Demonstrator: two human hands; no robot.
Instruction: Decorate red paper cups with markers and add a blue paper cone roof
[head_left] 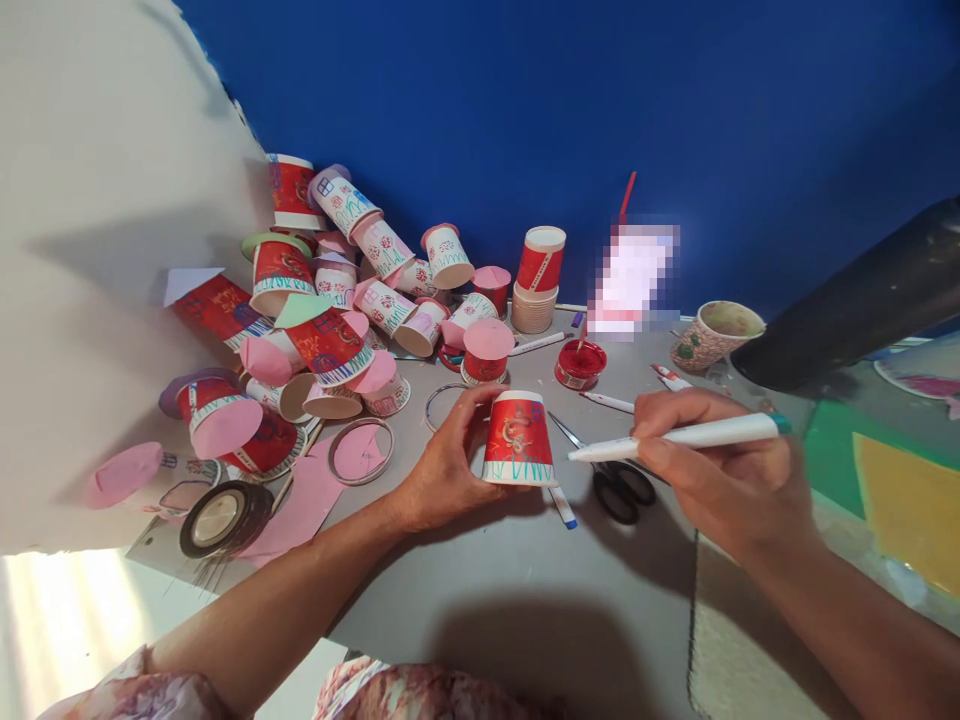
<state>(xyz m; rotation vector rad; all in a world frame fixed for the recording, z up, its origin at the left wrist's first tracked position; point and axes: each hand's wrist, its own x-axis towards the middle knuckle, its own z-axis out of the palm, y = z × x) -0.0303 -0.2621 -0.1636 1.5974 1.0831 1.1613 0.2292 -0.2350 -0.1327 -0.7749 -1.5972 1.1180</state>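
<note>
The half-closed left hand (pixel 442 470) cradles a red cup (pixel 517 440), its lower edge zigzagged teal; the right hand (pixel 739 485) tightly pinches a marker (pixel 697 433). The cup lacks the paper top seen on many piled cups (pixel 334 348).

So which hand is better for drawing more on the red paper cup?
Probably the right hand: it holds the white marker, its tip close to the red paper cup. The left hand grips the cup, so it seems better for steadying.
</note>
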